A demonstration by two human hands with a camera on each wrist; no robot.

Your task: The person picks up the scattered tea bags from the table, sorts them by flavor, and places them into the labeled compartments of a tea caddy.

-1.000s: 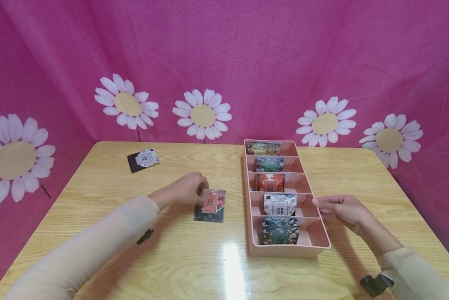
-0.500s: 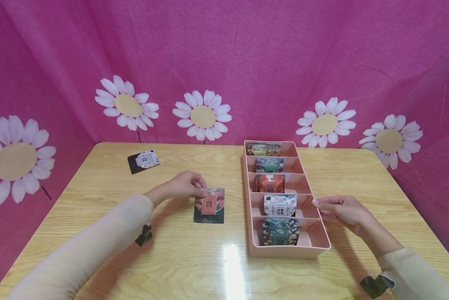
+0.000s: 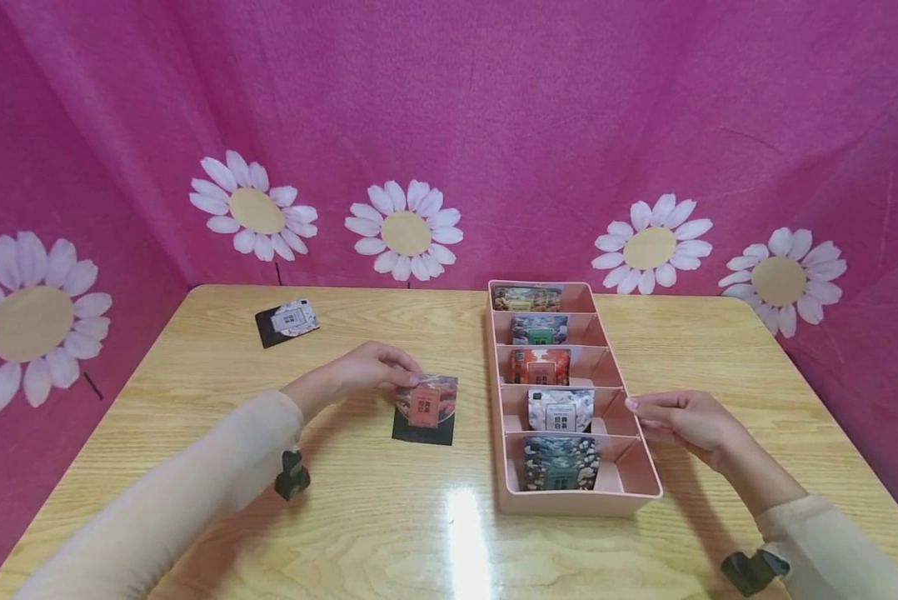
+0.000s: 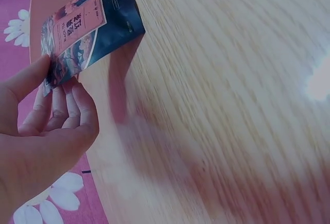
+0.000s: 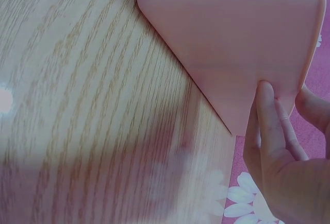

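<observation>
My left hand [image 3: 365, 367] pinches the upper left corner of a red-and-black tea sachet [image 3: 425, 408] between thumb and fingers. In the left wrist view, the sachet [image 4: 95, 26] is raised over the tabletop and casts a shadow. To its right stands a pink divided storage box [image 3: 578, 502] with tea sachets standing in its compartments. The box holds a red sachet [image 3: 541, 367] in the middle compartment and a white sachet [image 3: 560, 410] in front of that. My right hand [image 3: 689, 421] holds the box's right side, thumb at the rim and fingers against the outer wall [image 5: 221, 38].
A white-and-black tea sachet [image 3: 287, 322] lies flat at the table's back left. Behind the wooden table [image 3: 359, 517] hangs a magenta curtain [image 3: 524, 125] with daisies. Other box compartments hold a dark blue sachet [image 3: 561, 464], a green-labelled sachet [image 3: 541, 330] and a yellowish one [image 3: 527, 298].
The left hand has shifted its hold to the sachet's upper left corner, then moved it slightly right, tilting it. The right hand and the box have stayed still.
</observation>
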